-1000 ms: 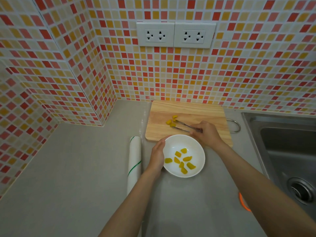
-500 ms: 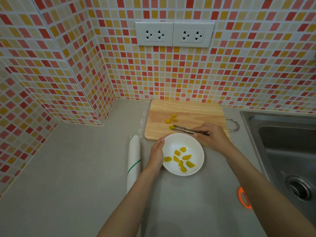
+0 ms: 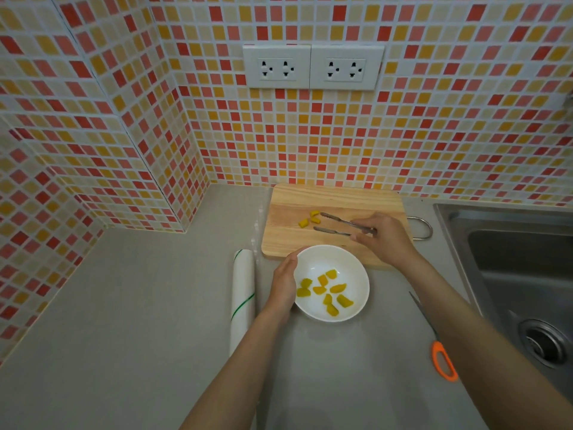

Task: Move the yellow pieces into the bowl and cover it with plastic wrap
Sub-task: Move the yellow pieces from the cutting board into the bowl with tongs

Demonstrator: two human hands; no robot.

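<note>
Wooden cutting board (image 3: 335,206) lies right of centre in the frame, its far edge against the mosaic-tiled wall (image 3: 310,144), and a few yellow pieces (image 3: 310,218) sit close together on its left half. The right hand (image 3: 384,240) reaches in from the lower right and pinches the rear end of metal tongs (image 3: 341,225), thumb below and fingers above; the two tong arms are parted, their tips ending just right of the pieces on the board, with one tip near the topmost piece, though whether it touches cannot be told. Just below the board, on the grey countertop (image 3: 139,305), stands a white bowl (image 3: 359,274), its upper rim overlapping the board's near edge in the picture. Several more yellow pieces (image 3: 325,291) lie scattered across the bottom of the bowl. The left hand (image 3: 283,283) cups the bowl's left rim, fingers held together and curved against its side. A roll of plastic wrap (image 3: 243,290), white with a thin green line across it, lies lengthwise on the counter just left of that hand. At lower right, scissors with an orange handle (image 3: 443,360) rest on the counter, partly hidden by the right forearm. A stainless steel sink (image 3: 511,262) fills the right edge, and two white double sockets (image 3: 313,67) are set in the wall above the board.
</note>
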